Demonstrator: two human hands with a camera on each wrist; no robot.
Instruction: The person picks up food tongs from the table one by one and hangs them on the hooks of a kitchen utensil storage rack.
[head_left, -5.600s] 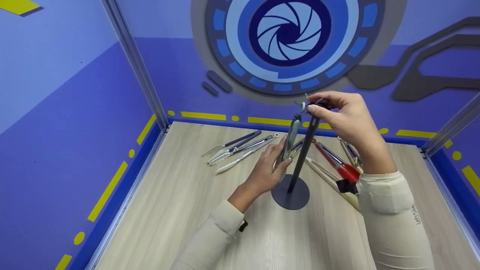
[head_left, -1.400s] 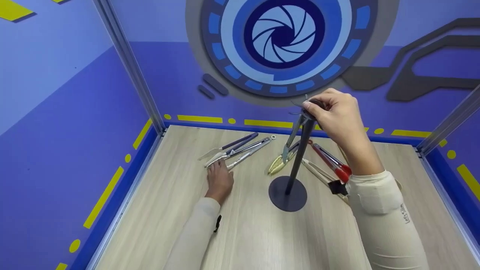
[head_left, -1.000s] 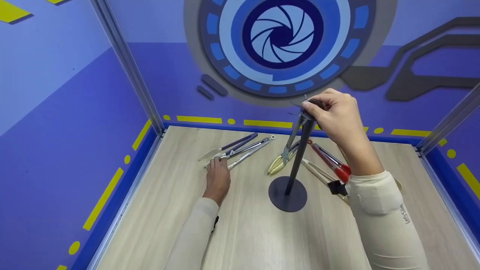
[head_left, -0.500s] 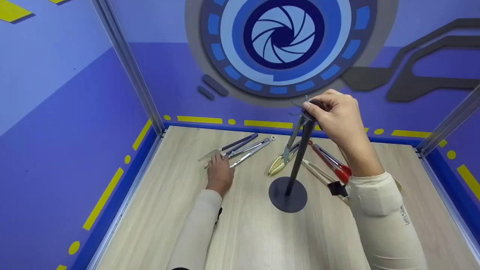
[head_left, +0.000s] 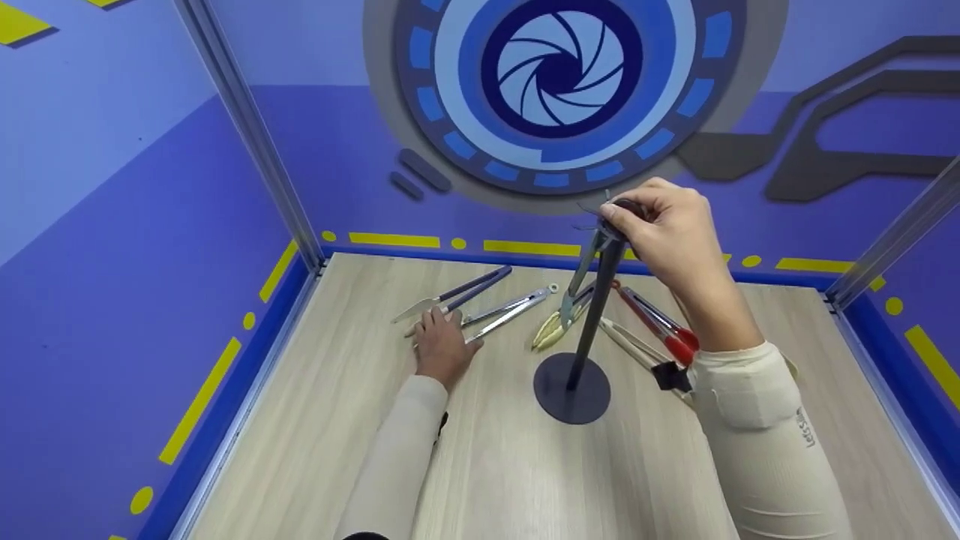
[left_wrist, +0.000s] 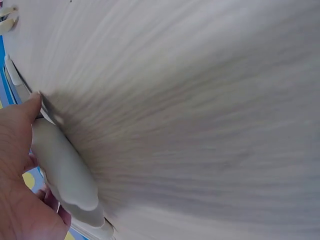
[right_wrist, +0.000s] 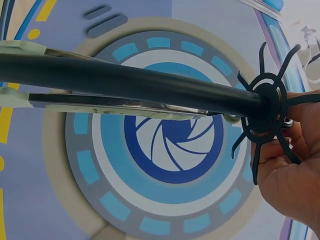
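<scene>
Over on the left of the worktop (head_left: pixel 300 420), the person's left hand (head_left: pixel 444 349) has hold of the silver tongs (head_left: pixel 510 316); its thumb and fingers are clamped round the tongs near the pale, scalloped heads. The silver arms spread a little and run off to the far right, ending in a small ring near the middle of the worktop. Just beyond them lie the navy tongs (head_left: pixel 477 283), pointing much the same way.

The right hand (head_left: pixel 671 236) is up high, right of the middle, its thumb and fingers pinching the dark hub at the top of the stand (head_left: pixel 593 319). Thin curved prongs fan out from that hub, and the pole comes down to a flat round base on the worktop. On the pole's left side hang the green tongs (head_left: pixel 581 274), ring end up, heads down.

Behind the stand, at about the height where the green heads hang, I see the yellow-tipped tongs (head_left: pixel 551 334) lying on the worktop. To the right are the cream tongs (head_left: pixel 621 334), partly hidden by the right arm, and, farther off, the red tongs (head_left: pixel 679 343). A blue and violet wall (head_left: pixel 315 172) stands along the far edge.
</scene>
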